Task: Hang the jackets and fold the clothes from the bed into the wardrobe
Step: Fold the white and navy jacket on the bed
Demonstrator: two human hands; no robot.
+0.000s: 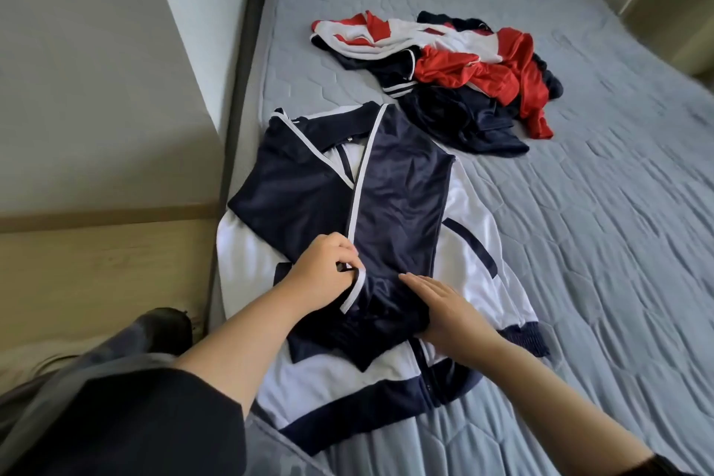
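A navy and white jacket (398, 182) lies flat on the near left part of the bed (579, 243), with both navy sleeves folded across its front. My left hand (324, 270) pinches the white-trimmed edge of one sleeve near its cuff. My right hand (444, 309) lies flat with straight fingers on the sleeve's dark cuff, pressing it against the jacket. Farther up the bed sits a loose pile of red, white and navy clothes (448, 66).
A white wall panel (185, 31) and a wooden floor (100, 274) run along the bed's left side. The dark bed frame (247, 62) borders the mattress. My dark-trousered leg and shoe (162, 328) stand by the bed's near left edge.
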